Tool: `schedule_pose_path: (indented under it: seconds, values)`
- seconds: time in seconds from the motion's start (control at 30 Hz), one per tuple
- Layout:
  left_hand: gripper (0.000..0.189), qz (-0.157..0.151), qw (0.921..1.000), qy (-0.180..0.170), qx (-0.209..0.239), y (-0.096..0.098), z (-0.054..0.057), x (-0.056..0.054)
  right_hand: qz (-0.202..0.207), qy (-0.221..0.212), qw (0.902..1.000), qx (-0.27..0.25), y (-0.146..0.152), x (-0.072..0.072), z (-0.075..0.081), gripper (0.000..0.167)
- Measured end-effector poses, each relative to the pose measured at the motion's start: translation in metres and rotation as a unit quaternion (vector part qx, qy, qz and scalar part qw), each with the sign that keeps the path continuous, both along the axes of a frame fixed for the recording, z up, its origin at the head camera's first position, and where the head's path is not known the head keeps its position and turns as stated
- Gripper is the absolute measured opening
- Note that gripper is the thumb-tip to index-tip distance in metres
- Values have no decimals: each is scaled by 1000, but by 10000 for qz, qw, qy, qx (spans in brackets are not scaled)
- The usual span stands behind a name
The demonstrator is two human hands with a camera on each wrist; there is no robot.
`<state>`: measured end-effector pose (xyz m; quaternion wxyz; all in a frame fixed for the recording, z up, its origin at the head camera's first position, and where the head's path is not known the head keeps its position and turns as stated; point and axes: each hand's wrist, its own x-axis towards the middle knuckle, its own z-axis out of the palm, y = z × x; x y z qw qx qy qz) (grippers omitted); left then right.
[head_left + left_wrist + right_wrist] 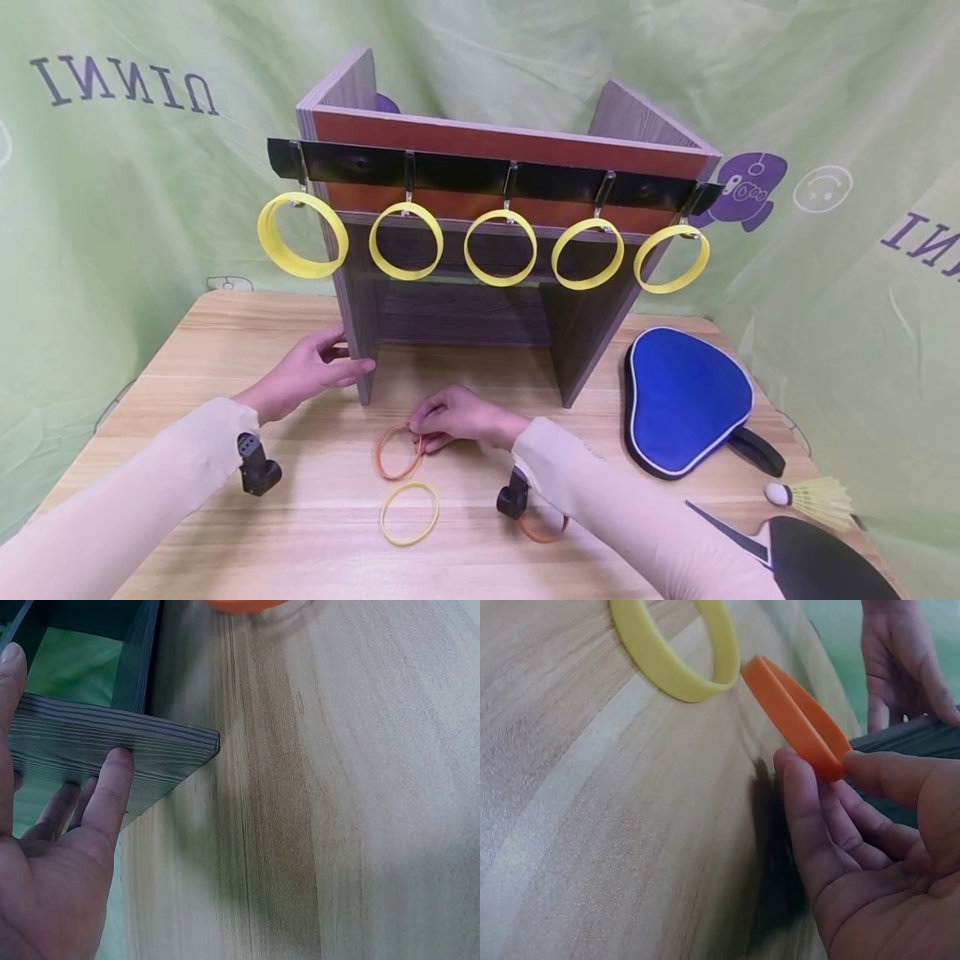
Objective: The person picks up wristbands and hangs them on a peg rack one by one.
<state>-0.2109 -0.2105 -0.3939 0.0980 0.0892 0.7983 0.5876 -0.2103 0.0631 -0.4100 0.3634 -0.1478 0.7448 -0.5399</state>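
Right hand (457,415) pinching an orange wristband (791,716) over a wooden table (300,517), yellow wristband (649,656) lying just beside, left hand (303,372) with fingers loosely extended, touching a grey wood-grain side panel (363,317)

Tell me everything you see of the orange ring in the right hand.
The orange ring is a plain, smooth, closed band, perhaps rubber, its middle open. It is held tilted, pinched at one side by the right hand, between the stand and a yellow ring. Whether it also touches the table, I can't tell.
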Motion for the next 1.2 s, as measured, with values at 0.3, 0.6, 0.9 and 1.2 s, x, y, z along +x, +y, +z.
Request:
schedule_pose_path:
  seconds: [0.3,0.6,0.9,1.2]
  values:
    - [72,-31,10000,52,-29,-1,-1,-1,179,-393,9970,-638,14,-4,21,21]
    - [72,-42,10000,25,-86,0,3,0,300,-300,9896,-1376,29,5,53,17]
    - [69,-51,9999,107,38,-1,1,-1,-158,-174,9731,-2291,33,20,86,16]
    - [62,8,9995,127,292,0,-5,-3,-741,515,9388,-3326,21,42,120,13]
